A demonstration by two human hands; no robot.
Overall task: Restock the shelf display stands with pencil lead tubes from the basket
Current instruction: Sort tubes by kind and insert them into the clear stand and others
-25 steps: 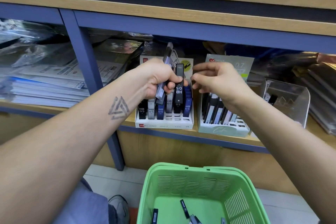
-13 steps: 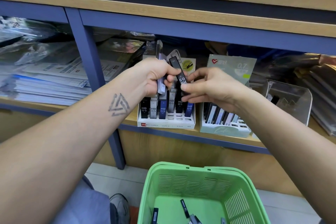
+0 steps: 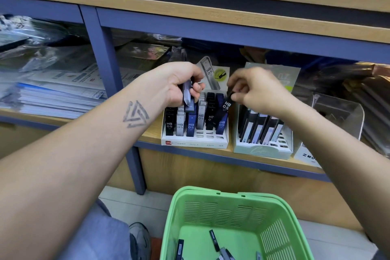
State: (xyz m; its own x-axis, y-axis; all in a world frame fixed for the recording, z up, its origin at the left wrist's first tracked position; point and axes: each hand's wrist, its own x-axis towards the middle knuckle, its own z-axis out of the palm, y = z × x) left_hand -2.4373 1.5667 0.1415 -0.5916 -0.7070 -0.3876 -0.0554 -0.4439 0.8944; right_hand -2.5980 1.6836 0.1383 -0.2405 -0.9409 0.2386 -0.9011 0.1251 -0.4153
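Left hand (image 3: 179, 84) is curled tight around a grey lead tube (image 3: 187, 95) above the white display stand (image 3: 194, 143). Right hand (image 3: 253, 91) pinches a black "HB 0.5" tube (image 3: 223, 110), tilted, its lower end among the stand's rows. Two stands with tubes on the shelf (image 3: 152, 133); the second, pale green stand (image 3: 263, 150) is just beside the white one. Roughly five loose tubes lie in the green basket (image 3: 232, 198).
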